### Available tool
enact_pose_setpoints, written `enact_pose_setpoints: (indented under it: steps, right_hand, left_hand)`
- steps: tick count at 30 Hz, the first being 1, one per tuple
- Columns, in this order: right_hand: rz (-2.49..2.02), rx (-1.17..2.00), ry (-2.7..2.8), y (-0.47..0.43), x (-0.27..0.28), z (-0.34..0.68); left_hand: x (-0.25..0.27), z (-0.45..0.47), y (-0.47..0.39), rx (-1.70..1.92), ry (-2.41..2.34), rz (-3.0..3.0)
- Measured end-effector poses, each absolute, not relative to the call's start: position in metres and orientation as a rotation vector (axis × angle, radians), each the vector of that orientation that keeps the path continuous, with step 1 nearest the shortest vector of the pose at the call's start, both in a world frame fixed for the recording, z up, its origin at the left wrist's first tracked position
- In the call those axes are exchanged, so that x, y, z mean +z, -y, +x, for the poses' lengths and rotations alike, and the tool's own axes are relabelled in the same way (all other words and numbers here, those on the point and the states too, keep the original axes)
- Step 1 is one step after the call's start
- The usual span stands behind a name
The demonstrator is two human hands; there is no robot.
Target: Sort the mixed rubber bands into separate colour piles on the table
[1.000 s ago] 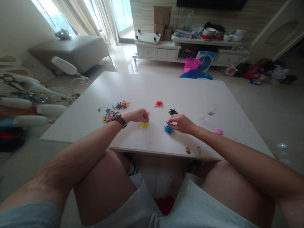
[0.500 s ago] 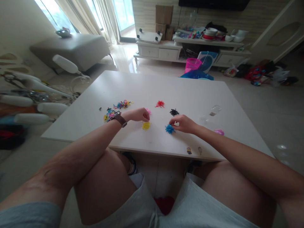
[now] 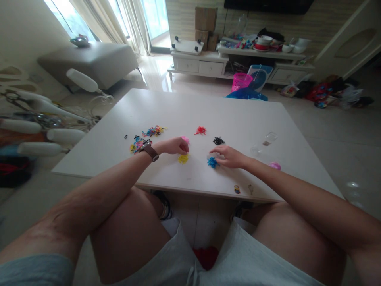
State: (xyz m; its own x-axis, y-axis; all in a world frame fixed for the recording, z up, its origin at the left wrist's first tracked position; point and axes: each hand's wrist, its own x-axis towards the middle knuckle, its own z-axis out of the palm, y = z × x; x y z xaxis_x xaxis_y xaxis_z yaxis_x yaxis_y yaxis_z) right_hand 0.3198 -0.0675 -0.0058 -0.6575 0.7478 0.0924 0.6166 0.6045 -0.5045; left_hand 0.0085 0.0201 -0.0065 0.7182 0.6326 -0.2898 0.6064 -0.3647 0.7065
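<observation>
Hand, right, fingers parted, at blue pile.

Five single-colour piles; two mixed-colour piles; one wristwatch; three cardboard boxes; one pink basket.

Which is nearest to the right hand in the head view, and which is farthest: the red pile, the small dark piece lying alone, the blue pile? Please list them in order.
From the right hand:
1. Blue pile, right by its fingers.
2. Red pile, ahead and to the left.
3. Small dark piece, far to the left.
</observation>
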Motion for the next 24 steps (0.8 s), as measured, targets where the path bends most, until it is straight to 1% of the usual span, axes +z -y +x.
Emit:
enact_pose_setpoints:
  steps: [4,8,12,15,20,22,24]
  right_hand:
    - [-1.002,0.697,2.645,0.069,-0.008,0.316]
    - [-1.001,0.767,2.640,0.071,-0.007,0.314]
    - [-0.983,0.734,2.626,0.071,-0.007,0.315]
    - [-1.002,0.706,2.590,0.069,-0.009,0.319]
    - [-1.073,0.757,2.594,0.065,-0.012,0.326]
    - [-1.099,0.808,2.571,0.063,-0.012,0.327]
    - [-1.130,0.843,2.547,0.062,-0.011,0.327]
  left_hand:
    - [-0.009,0.010,-0.020,0.056,-0.930,2.078]
    - [-0.008,0.011,-0.021,0.058,-0.920,2.091]
    - [0.003,0.003,-0.025,0.139,-0.986,2.106]
    - [0.020,-0.015,-0.030,0.313,-1.145,2.049]
    - [0.042,-0.058,-0.031,0.835,-1.607,1.698]
    - [0.043,-0.074,-0.027,0.936,-1.684,1.568]
    - [0.040,-0.089,-0.024,0.924,-1.719,1.500]
